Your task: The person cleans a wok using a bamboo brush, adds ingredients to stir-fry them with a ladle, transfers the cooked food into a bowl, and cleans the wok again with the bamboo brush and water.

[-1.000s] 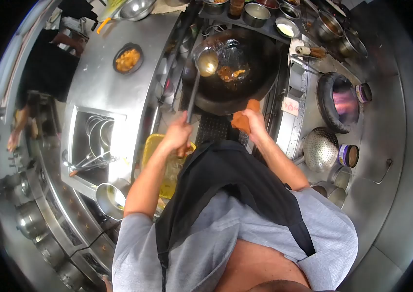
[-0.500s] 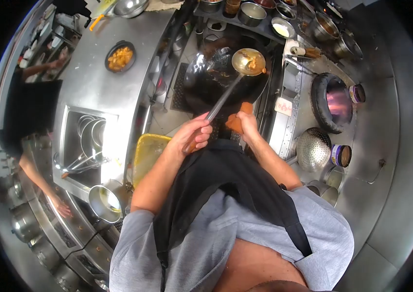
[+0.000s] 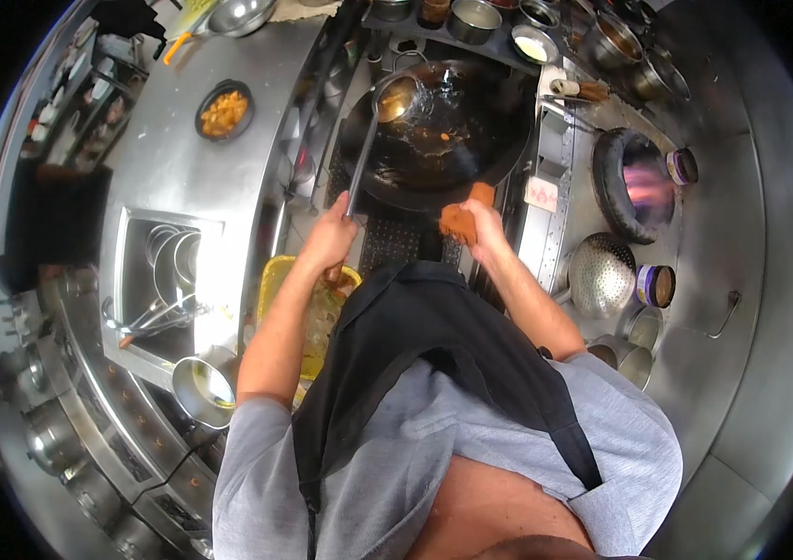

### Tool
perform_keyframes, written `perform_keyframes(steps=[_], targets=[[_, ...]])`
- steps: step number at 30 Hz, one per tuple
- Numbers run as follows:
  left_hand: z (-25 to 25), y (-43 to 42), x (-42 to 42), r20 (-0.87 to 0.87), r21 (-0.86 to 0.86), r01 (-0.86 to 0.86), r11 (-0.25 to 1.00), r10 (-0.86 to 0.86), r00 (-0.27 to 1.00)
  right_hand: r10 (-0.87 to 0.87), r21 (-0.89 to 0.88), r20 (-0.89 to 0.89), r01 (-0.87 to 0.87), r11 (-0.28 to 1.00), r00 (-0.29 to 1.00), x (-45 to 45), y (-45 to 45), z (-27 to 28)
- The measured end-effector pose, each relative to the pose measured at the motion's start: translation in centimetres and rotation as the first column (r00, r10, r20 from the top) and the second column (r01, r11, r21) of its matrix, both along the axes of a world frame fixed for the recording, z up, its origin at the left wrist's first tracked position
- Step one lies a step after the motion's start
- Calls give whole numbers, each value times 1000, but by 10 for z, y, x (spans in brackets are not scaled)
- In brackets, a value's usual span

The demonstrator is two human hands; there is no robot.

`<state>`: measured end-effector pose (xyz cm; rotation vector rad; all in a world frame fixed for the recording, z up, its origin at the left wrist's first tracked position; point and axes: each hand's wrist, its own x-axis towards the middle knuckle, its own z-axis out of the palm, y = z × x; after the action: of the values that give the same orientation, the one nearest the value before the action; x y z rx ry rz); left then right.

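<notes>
My left hand point(image 3: 329, 240) is closed around the long handle of a ladle point(image 3: 361, 168). The ladle's bowl rests at the left side of a dark wok point(image 3: 452, 173), with some brownish liquid showing in it. Small orange scraps and wet streaks lie in the wok. My right hand point(image 3: 487, 229) grips a folded orange cloth point(image 3: 459, 224) at the wok's near right rim; whether a wok handle lies under the cloth is hidden. A black dish point(image 3: 211, 128) holding orange food pieces point(image 3: 224, 113) stands on the steel counter to the left.
Left of me, the steel counter point(image 3: 172, 168) has a sink holding strainers point(image 3: 175, 257). A yellow basket point(image 3: 270, 280) sits below my left forearm. To the right are a lit burner ring point(image 3: 606, 187), a perforated skimmer point(image 3: 602, 275) and jars. Metal bowls point(image 3: 476, 21) line the back shelf.
The ladle has swung left and down into the wok, its bowl no longer holding orange food. My left hand moved left. The wok's inside shows more. The co-worker's outstretched arm has left view.
</notes>
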<state>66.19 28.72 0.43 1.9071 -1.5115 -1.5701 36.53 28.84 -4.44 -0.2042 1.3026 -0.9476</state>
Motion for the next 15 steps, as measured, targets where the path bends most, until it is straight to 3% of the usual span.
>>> perform_keyframes(steps=[3,5,8,10,13,15], targets=[[-24,4,2,216,-109,175,979,-149,965,13,7,-50,-12,1000,999,9,-2,7],[-23,15,-18,-178,209,-54,976,92,980,40,-17,-36,-40,999,999,17,-6,-8],[-10,24,-34,-551,544,-76,836,424,719,11,-49,-114,-17,999,993,27,-7,-53],[7,29,-33,-662,679,37,733,589,463,-5,-61,-148,-4,998,989,27,-3,-68],[8,44,-22,-732,677,146,721,640,235,-40,-26,-127,37,999,991,23,10,-26],[19,52,-16,-760,643,144,752,604,239,-15,7,-90,15,1000,996,10,13,-28]])
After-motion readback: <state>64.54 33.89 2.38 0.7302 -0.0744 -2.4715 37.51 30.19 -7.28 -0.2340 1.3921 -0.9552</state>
